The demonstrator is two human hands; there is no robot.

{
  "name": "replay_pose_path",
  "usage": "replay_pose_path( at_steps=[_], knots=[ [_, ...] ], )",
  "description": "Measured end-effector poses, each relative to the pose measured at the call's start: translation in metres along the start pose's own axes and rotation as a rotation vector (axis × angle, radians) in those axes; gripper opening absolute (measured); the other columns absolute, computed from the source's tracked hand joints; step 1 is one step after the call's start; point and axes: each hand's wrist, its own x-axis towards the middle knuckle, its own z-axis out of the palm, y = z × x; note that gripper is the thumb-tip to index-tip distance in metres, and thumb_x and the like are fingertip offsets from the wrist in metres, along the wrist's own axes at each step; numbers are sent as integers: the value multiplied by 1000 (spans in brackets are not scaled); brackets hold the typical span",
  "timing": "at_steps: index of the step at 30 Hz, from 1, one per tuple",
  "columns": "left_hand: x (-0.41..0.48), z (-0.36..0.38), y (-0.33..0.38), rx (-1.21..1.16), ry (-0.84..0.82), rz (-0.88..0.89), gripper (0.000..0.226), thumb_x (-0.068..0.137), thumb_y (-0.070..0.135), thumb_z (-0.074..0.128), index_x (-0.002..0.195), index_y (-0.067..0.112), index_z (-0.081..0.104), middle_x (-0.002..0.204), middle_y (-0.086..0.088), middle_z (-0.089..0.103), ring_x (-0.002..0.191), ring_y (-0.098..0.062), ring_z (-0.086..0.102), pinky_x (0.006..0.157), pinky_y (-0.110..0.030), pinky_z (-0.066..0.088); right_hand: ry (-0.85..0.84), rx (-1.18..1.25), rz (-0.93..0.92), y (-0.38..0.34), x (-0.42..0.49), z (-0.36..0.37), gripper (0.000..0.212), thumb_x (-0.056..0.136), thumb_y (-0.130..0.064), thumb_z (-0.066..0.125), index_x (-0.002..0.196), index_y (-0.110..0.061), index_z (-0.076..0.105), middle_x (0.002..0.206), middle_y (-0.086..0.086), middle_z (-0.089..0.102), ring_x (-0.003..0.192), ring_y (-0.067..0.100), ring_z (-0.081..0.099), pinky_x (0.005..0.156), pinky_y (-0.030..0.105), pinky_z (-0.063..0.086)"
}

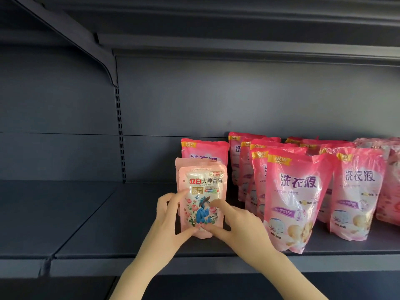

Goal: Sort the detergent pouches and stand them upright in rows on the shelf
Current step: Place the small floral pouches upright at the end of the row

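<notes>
A small pale pink pouch (202, 200) with a flower picture stands upright on the dark shelf (121, 241), with another like it just behind. My left hand (171, 219) holds its left edge and bottom, fingers on the front. My right hand (236, 221) holds its right side, index finger on the front and thumb at the base. Behind it stands a larger bright pink pouch (205, 150). To the right, several bright pink pouches (296, 198) stand in rows.
A slotted upright (120, 135) divides the back panel, with bare shelf to its left. An upper shelf and its bracket (104, 61) hang overhead. Pale patterned pouches (389, 169) stand at the far right edge.
</notes>
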Motion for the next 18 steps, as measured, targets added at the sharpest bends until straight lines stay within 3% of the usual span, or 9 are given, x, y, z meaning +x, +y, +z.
replay_pose_path(
  at_steps=[2,6,9,13,18],
  knots=[
    [0,-16,5,33,-26,51,72,83,44,66,124,71,13,136,25,16,122,20,28,83,1,37,22,-27,-62,-5,6,-25,34,87,-55,54,116,-36,56,63,-20,42,53,0,44,51,13,34],
    [33,-72,20,119,-98,170,45,82,67,39,122,70,19,133,31,25,123,16,33,98,-24,37,-22,-177,-282,-12,52,-109,23,90,-45,54,107,-32,62,62,-21,40,56,-5,43,54,16,34],
    [83,-112,42,380,-176,277,37,83,69,30,119,63,33,120,31,41,112,15,44,89,-24,43,-140,-451,-382,-15,97,-162,23,89,-50,48,107,-40,58,71,-18,50,66,6,51,61,23,42],
    [149,-139,67,789,-301,452,36,92,57,32,118,42,51,113,20,53,103,-1,54,86,-26,47,-302,-713,-478,-11,144,-188,21,93,-49,46,109,-39,55,82,-15,58,79,14,61,69,31,52],
    [212,-136,66,1143,-379,654,37,97,53,33,123,35,50,113,12,57,105,-9,53,88,-32,46,-363,-942,-624,8,190,-179,30,93,-50,47,115,-32,55,110,-5,63,94,22,62,72,32,49]
  ],
)
